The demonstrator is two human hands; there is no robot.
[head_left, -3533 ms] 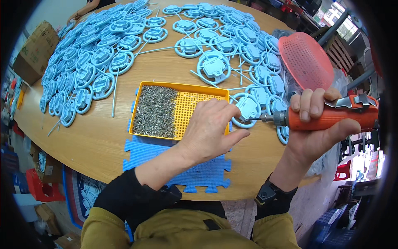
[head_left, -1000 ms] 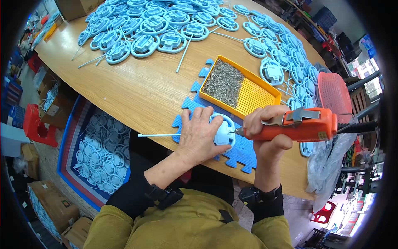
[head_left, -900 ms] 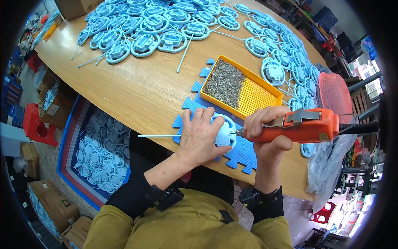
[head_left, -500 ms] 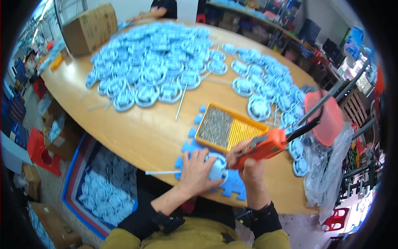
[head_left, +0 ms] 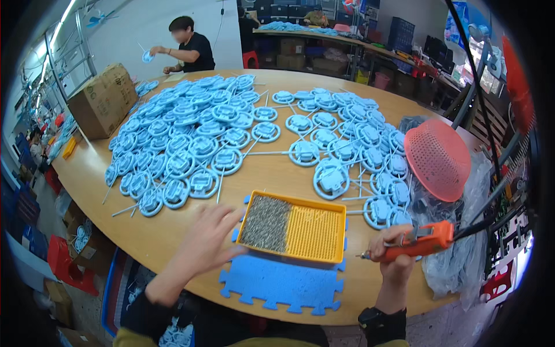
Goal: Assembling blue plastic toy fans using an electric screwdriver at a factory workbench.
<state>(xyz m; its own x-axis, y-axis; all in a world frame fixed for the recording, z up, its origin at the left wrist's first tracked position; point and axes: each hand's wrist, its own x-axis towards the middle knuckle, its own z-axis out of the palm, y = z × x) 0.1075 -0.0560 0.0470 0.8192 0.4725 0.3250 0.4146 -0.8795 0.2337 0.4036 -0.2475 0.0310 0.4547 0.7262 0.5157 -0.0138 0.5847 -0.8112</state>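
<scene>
My left hand (head_left: 205,243) is raised over the table left of the yellow tray (head_left: 318,234), fingers apart and holding nothing. My right hand (head_left: 396,250) grips an orange power screwdriver (head_left: 425,240), its bit pointing left toward the tray's lower right corner. Small metal screws (head_left: 266,222) fill the tray's left half; the right half is ridged. In front of the tray lies a blue foam mat (head_left: 283,283) with jigsaw edges and no part on it. Round pale blue plastic parts with thin rods are spread in a left pile (head_left: 191,133) and a right group (head_left: 341,136).
A pink perforated basket (head_left: 437,160) and clear plastic bags (head_left: 457,254) occupy the right edge. At the far left stands a cardboard box (head_left: 104,101). Across the table a person in black (head_left: 193,52) holds up a pale blue part. A red stool (head_left: 69,263) is on the floor.
My left hand has let go of the pale blue part, which has left the mat. The screwdriver has moved right, away from the mat. The view has tilted up, showing the person opposite.
</scene>
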